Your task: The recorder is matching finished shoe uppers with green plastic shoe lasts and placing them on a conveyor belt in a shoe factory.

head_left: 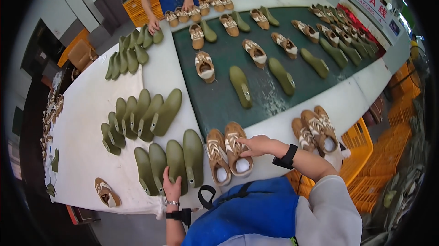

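My left hand [172, 188] is at the near end of a row of green shoe lasts, its fingers around the heel end of one shoe last [175, 159]. Other lasts, such as the tall one [193, 154], lie close on both sides. With my right hand [259, 146] I grip a brown sneaker [234, 143] with white stripes, fingers over its upper near the laces. A matching sneaker [216, 152] stands against it on the left. Both stand on the white table border, toes pointing away from me. The undersides of my fingers are partly hidden.
A green conveyor belt [215, 104] carries sneakers and lasts. More lasts [144, 113] lie on the white table [87, 122], with a lone sneaker [107, 193]. Several sneakers [314, 127] stand at right beside a yellow crate [359, 145]. Across the table, another person's hand [153, 25] touches lasts.
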`<state>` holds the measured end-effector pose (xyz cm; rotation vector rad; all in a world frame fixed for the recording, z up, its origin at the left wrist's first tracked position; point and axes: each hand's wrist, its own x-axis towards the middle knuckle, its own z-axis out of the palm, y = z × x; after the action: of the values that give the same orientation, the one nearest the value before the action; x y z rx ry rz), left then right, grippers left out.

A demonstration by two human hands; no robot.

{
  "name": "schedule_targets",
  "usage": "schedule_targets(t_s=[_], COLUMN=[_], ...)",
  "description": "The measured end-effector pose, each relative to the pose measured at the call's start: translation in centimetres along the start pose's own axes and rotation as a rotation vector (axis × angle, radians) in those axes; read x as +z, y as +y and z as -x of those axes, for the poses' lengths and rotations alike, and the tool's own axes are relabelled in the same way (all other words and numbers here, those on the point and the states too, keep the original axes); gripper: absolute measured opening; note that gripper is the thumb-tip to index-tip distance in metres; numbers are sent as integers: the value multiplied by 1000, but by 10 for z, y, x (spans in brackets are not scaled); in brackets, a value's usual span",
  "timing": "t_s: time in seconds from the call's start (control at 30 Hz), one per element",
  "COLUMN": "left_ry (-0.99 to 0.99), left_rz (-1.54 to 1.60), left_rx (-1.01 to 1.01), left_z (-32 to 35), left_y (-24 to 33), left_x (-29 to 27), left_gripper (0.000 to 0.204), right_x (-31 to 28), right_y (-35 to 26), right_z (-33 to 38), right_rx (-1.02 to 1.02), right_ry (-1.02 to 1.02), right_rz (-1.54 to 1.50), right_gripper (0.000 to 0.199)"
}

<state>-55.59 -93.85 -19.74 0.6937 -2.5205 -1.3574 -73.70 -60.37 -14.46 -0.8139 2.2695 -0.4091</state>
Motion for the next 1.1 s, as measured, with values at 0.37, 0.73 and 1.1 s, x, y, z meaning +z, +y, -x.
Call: schedule_targets(t_s=[0.37, 0.73, 1.1], left_ry=[-229, -418, -496], left_rz=[-203, -320, -619], left_rx=[101, 747, 755], left_z=[11, -21, 0], left_y=[19, 89, 65], left_x=[49, 69, 70], left_gripper=[77, 67, 59], right_x=[62, 51, 66], right_y=[8, -11, -36], right_z=[41, 48, 13], right_rx=[223, -186, -194], right_ry=[289, 596, 501], right_rz=[65, 192, 86], right_gripper=[66, 30, 47])
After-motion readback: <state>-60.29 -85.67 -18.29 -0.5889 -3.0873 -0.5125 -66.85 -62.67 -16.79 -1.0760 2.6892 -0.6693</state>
